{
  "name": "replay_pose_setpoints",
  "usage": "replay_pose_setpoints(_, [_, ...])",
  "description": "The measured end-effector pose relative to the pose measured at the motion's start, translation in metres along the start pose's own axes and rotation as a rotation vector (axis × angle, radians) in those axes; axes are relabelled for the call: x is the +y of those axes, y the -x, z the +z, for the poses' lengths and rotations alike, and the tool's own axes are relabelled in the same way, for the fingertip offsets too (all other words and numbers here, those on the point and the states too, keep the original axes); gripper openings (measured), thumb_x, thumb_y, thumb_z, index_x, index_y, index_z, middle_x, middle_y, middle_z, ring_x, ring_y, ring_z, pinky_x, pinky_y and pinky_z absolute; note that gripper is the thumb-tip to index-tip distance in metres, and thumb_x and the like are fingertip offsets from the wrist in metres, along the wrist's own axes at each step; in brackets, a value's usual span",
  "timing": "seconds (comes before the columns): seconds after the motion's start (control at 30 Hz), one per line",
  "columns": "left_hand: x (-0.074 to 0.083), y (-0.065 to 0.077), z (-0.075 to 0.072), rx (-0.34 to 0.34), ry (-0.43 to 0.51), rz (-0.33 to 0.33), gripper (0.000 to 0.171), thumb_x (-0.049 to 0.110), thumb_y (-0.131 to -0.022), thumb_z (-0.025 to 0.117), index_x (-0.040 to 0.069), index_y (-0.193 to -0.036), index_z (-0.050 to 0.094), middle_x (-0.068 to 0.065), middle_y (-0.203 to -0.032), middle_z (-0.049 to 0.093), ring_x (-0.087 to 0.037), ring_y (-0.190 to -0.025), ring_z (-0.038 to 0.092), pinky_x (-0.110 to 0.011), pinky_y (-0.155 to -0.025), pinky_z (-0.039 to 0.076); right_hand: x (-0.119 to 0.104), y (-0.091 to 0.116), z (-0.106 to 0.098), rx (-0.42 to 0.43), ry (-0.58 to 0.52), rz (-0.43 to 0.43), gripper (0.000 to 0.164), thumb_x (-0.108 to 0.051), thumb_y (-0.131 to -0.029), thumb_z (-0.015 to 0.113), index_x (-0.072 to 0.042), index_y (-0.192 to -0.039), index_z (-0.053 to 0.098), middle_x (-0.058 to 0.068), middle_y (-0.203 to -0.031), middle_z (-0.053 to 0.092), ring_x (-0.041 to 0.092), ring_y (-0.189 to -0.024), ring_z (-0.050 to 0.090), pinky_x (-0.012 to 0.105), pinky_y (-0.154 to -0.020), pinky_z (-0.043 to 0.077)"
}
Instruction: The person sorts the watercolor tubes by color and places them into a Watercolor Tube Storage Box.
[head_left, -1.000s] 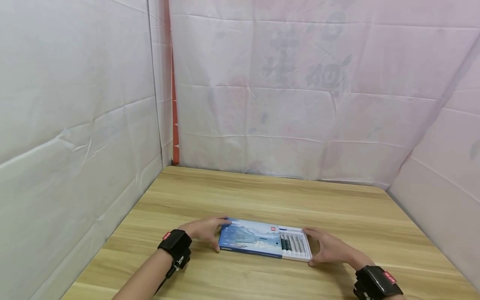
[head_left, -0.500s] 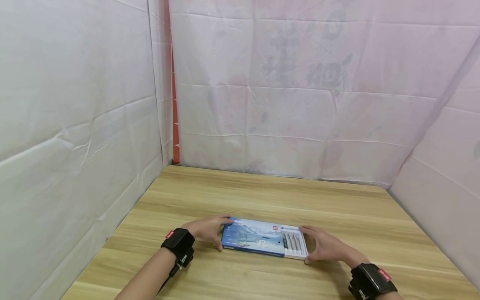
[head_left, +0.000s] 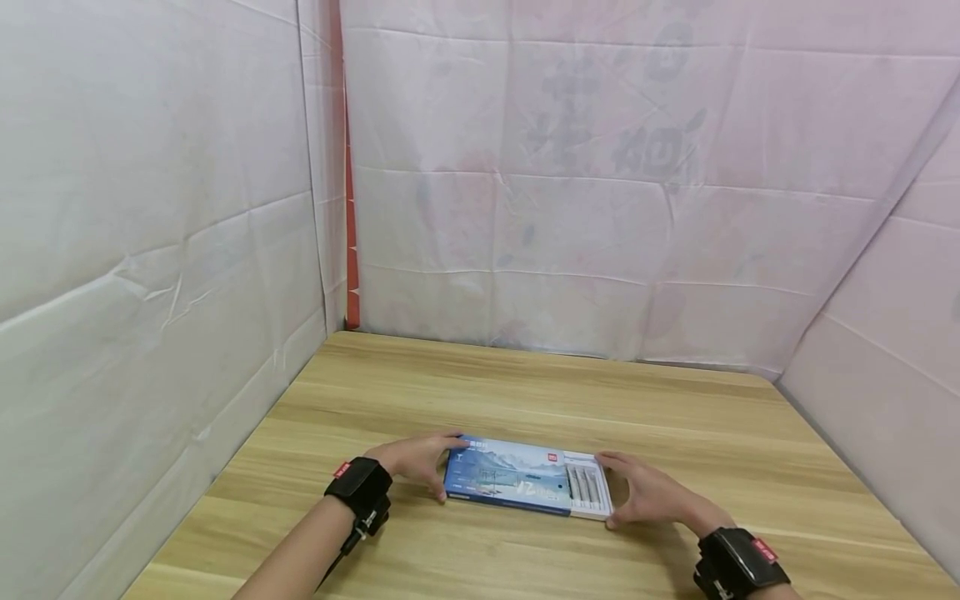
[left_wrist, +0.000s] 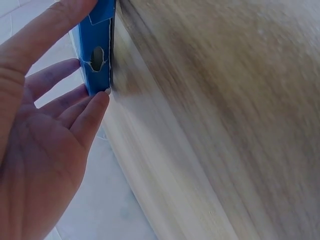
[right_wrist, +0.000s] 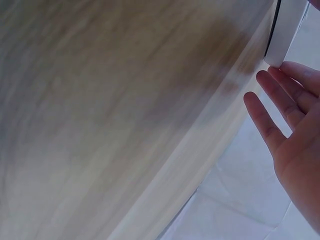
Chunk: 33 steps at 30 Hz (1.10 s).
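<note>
A flat blue paint box sleeve point(head_left: 510, 475) with a mountain-lake picture lies on the table in the head view. From its right end sticks out a white tray point(head_left: 606, 493) holding several grey-white paint tubes point(head_left: 583, 485). My left hand point(head_left: 415, 460) grips the sleeve's left end between thumb and fingers. In the left wrist view, the blue end panel point(left_wrist: 98, 37) has a small oval hole. My right hand point(head_left: 654, 492) holds the tray's right end across its two corners. The tray's white end wall point(right_wrist: 289, 30) shows in the right wrist view. The sleeve hides the rest of the tray.
The wood-grain table point(head_left: 480, 383) runs back to a wall of white sheeting point(head_left: 495, 208). Similar sheeting point(head_left: 172, 333) stands along the left, and more along the right. Black camera straps point(head_left: 360, 490) sit on both wrists.
The tray has slid left into the sleeve, so fewer tubes show. My right hand moved left with it. The sleeve and my left hand shifted slightly right.
</note>
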<state>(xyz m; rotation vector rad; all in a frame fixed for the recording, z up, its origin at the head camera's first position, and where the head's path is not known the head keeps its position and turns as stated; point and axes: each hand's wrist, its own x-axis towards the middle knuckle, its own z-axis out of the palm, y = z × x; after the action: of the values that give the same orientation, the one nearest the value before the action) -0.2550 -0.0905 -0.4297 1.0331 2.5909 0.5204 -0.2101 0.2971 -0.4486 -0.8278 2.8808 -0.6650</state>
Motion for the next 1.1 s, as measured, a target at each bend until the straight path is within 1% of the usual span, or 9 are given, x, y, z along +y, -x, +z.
replay_pose_setpoints(0.2, [0.003, -0.003, 0.001, 0.002, -0.011, -0.007, 0.088, 0.022, -0.064, 0.085, 0.010, -0.139, 0.040, -0.012, -0.146, 0.026, -0.028, -0.129, 0.030, -0.037, -0.100, 0.035, -0.001, -0.002, 0.001, 0.002, 0.005, 0.005, 0.097, -0.040, -0.057, 0.083, 0.007, -0.131, 0.043, 0.027, -0.132, 0.041, 0.047, -0.117, 0.039, 0.061, -0.091, 0.034])
replay_pose_setpoints(0.43, [0.005, -0.004, 0.002, 0.000, -0.019, 0.002, 0.089, 0.023, -0.064, 0.085, 0.009, -0.139, 0.039, -0.013, -0.146, 0.027, -0.029, -0.129, 0.030, -0.037, -0.100, 0.035, -0.001, -0.004, 0.002, 0.002, 0.008, 0.004, 0.097, -0.041, -0.056, 0.083, 0.007, -0.131, 0.043, 0.027, -0.132, 0.041, 0.047, -0.117, 0.039, 0.061, -0.091, 0.034])
replay_pose_setpoints(0.8, [0.009, -0.011, 0.004, -0.008, -0.012, -0.028, 0.089, 0.023, -0.063, 0.085, 0.012, -0.139, 0.040, -0.011, -0.146, 0.026, -0.027, -0.129, 0.031, -0.035, -0.100, 0.035, -0.003, -0.005, 0.001, 0.000, 0.024, 0.003, 0.097, -0.040, -0.057, 0.083, 0.008, -0.131, 0.043, 0.027, -0.131, 0.041, 0.047, -0.116, 0.039, 0.060, -0.091, 0.035])
replay_pose_setpoints(1.1, [0.013, -0.015, 0.005, -0.017, -0.001, -0.016, 0.088, 0.023, -0.064, 0.085, 0.013, -0.139, 0.040, -0.010, -0.146, 0.027, -0.025, -0.129, 0.032, -0.033, -0.099, 0.037, -0.007, -0.007, 0.003, 0.007, 0.025, -0.005, 0.097, -0.040, -0.056, 0.083, 0.008, -0.131, 0.043, 0.029, -0.131, 0.041, 0.048, -0.115, 0.039, 0.061, -0.091, 0.035])
